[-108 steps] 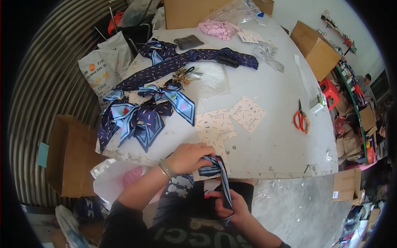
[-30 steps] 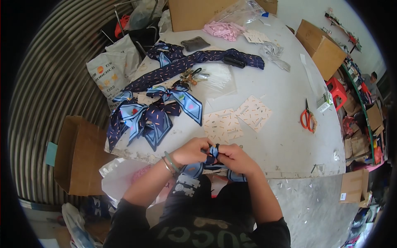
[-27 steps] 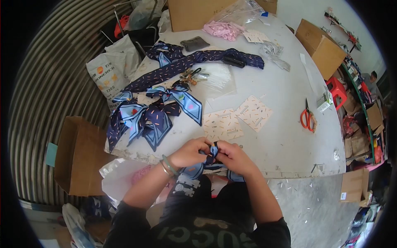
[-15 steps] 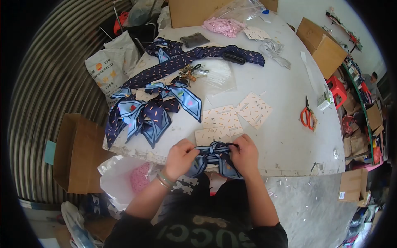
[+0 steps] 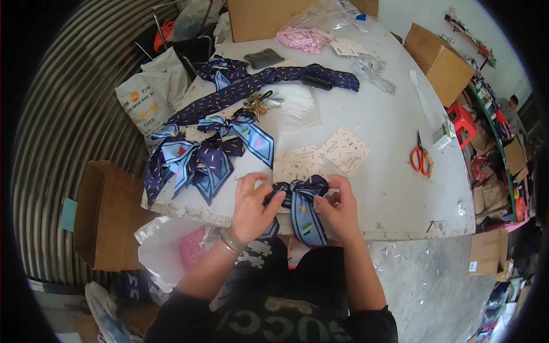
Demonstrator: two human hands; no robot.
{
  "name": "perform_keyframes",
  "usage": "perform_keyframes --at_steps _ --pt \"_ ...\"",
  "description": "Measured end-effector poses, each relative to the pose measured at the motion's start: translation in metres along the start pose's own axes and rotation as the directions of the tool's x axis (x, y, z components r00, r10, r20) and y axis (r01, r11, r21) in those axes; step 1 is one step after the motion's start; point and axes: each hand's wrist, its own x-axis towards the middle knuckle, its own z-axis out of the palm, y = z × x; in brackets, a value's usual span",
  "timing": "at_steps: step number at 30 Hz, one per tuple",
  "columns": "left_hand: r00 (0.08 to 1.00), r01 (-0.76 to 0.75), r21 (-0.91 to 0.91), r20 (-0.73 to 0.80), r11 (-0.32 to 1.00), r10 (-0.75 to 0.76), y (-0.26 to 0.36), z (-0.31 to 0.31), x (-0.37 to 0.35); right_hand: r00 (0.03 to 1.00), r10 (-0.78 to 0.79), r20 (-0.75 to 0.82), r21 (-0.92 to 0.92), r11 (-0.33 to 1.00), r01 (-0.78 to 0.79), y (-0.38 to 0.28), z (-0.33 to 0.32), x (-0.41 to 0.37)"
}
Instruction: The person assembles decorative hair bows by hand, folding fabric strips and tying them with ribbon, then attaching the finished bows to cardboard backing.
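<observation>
From my feed, the tied bow sits at the near edge of the table, between the two hands, its knot closer to the left thumb than to the right one. Its broad light-blue tail hangs toward me over the edge. The left loop is mostly lost to me behind the left hand, and only a scrap of the other tail shows below that thumb.

The left hand is spread, fingers pointing to the far side, the thumb reaching right across the bow's left end. I can't make out how firmly it touches. The right hand curves around the right loop, fingers bent, with a gap showing between thumb and forefinger; I can't tell whether any cloth is pinched there.

Just beyond the bow I see a patterned card, its near part covered by the cloth, and a second card to its right. Left of them lies a heap of bows, so overlapped that I can't count them. The scissors rest well to the right. At the far side, a cardboard box is cut off by my frame, and the keys are too jumbled to separate.
</observation>
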Motion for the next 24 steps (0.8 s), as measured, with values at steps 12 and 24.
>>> perform_keyframes --at_steps 12,24 --pt "0.482 0.876 -0.393 0.717 0.279 -0.503 -0.015 0.014 0.023 0.984 -0.095 0.150 -0.242 0.962 0.130 0.020 0.011 0.008" --pt "0.436 0.900 -0.373 0.771 0.226 -0.465 -0.028 0.016 0.021 0.891 -0.437 0.122 -0.668 0.629 0.399 0.001 0.026 -0.024"
